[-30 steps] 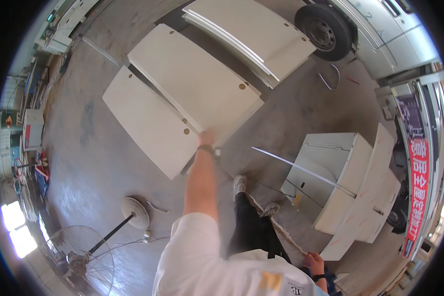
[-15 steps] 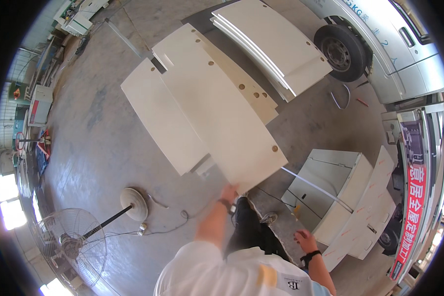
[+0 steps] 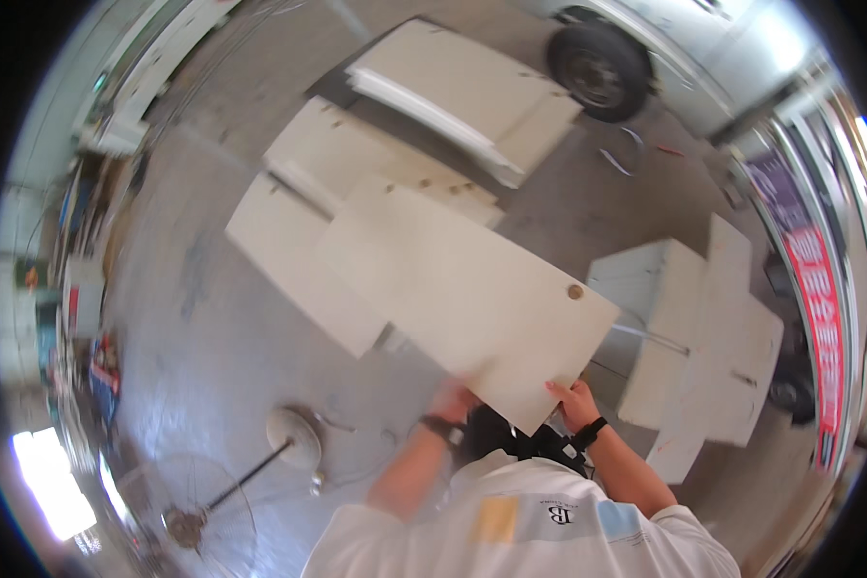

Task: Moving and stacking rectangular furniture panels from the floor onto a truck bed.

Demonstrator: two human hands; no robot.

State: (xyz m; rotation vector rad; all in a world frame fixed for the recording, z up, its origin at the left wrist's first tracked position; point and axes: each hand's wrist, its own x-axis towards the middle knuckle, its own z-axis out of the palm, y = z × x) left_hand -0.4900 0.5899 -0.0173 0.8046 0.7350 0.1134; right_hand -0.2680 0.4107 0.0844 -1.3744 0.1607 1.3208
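Observation:
A long off-white cabinet door panel (image 3: 472, 299) with a round hinge hole slants from near my body out over other panels. My left hand (image 3: 456, 398), slightly blurred, grips its near left edge. At the near right edge, my right hand (image 3: 574, 405) has its thumb on top and its fingers curled underneath, mostly hidden. Beneath its far part lie further off-white panels, one (image 3: 294, 255) to the left and one (image 3: 356, 144) with hinge holes beyond.
A stack of white panels (image 3: 467, 82) lies farther off, near a van wheel (image 3: 599, 75). White cabinets (image 3: 645, 289) stand to the right, with a pale board (image 3: 718, 328) against them. A pedestal fan (image 3: 188, 525) and its cable are at the lower left.
My right hand has come up from my side and taken the near right edge of the panel. The panel's near end has shifted right and closer, swinging across the others. The view has turned.

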